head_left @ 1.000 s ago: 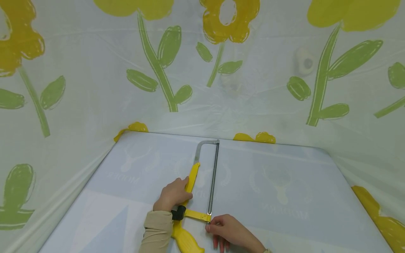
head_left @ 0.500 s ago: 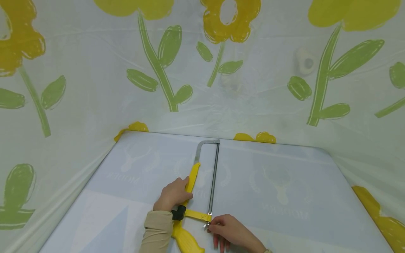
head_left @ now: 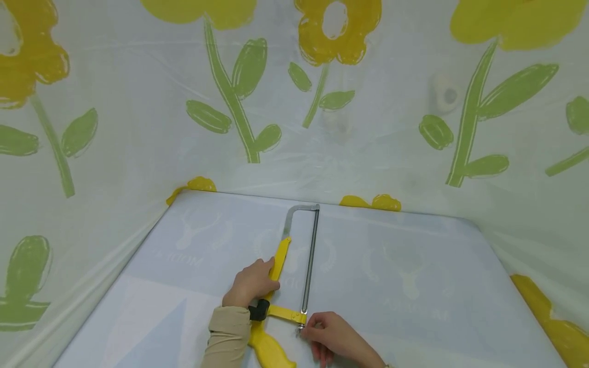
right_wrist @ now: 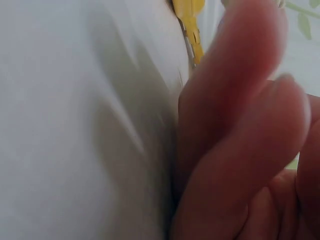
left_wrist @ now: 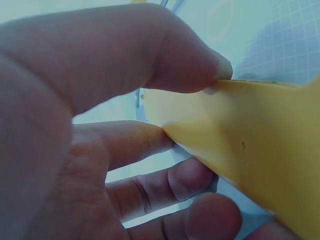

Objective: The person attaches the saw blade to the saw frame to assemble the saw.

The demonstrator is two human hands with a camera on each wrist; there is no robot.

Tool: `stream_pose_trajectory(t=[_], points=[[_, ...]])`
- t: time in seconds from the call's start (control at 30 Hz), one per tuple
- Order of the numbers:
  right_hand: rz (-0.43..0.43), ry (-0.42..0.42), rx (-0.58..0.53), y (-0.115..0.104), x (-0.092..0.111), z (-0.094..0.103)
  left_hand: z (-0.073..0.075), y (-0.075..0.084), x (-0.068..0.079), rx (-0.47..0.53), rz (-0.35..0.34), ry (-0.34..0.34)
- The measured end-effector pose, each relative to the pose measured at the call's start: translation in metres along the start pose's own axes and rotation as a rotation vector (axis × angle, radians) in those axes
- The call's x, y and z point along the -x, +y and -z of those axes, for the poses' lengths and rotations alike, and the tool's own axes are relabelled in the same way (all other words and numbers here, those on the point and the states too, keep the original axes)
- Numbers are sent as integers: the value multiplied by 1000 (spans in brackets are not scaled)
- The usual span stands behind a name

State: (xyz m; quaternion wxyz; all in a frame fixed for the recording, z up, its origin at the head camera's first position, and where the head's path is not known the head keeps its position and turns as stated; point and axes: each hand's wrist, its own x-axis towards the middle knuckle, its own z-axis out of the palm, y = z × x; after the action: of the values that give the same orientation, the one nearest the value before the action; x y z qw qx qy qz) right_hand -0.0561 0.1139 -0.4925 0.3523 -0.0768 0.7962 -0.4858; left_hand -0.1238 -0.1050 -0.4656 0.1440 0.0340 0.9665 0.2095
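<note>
A hacksaw with a yellow frame and silver front arm lies on the table, its blade on the right and its handle nearest me. My left hand grips the frame's spine. In the left wrist view, the thumb presses one edge of the yellow frame and fingers bend under the other. At the blade's near end is a small metal wing nut, pinched between thumb and fingertip of my right hand. The right wrist view shows curled fingers close to the tabletop, the nut hidden.
A pale printed cloth covers the table. Behind and on both sides hangs a white curtain with yellow flowers and green leaves, meeting the table's far edge just past the saw's tip. A black wrist device sits over the frame.
My right fingertips have shifted slightly at the wing nut, whose wings show at a different angle. My left hand and the hacksaw have stayed in place.
</note>
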Motion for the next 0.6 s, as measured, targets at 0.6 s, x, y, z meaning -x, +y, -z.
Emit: stream_pose_trajectory(t=[0.6], points=[[41, -35, 8, -1, 1, 0, 1, 0, 0, 5, 10, -11]])
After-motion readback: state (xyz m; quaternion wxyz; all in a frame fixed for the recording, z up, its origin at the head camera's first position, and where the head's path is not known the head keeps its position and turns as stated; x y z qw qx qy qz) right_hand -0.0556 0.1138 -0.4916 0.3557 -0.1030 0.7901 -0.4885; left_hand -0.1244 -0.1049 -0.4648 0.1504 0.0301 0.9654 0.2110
